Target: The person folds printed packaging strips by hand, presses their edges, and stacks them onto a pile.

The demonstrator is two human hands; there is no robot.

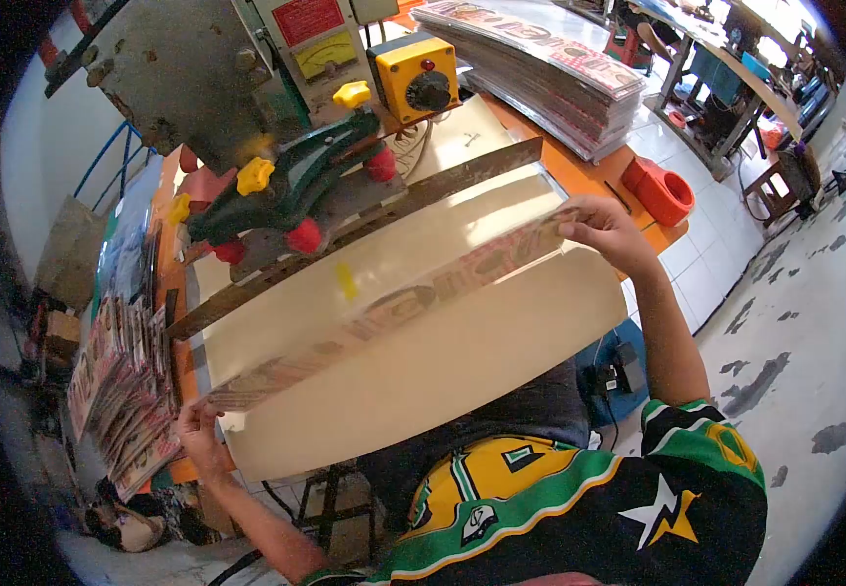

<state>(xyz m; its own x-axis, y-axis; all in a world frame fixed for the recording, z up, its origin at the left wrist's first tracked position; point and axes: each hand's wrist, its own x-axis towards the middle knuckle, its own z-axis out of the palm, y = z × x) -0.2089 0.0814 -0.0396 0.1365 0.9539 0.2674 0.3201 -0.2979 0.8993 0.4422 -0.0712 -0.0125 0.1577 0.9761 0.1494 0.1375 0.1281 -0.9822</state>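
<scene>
A long, thin printed strip, probably plastic sheet seen at a low angle, stretches between my two hands over a cream-coloured board. My left hand pinches its near-left end by the board's left corner. At the far-right end, my right hand grips the strip between thumb and fingers. Just beyond lies a long metal bar of a press machine, whose dark green clamp frame carries yellow and red knobs. A short yellow tape mark shows on the board.
A tall stack of printed sheets stands at the back right, near a red tape-roll-shaped holder. More printed packs overlap at the left. A yellow control box with a black dial sits behind the machine. A blue stool is at the right.
</scene>
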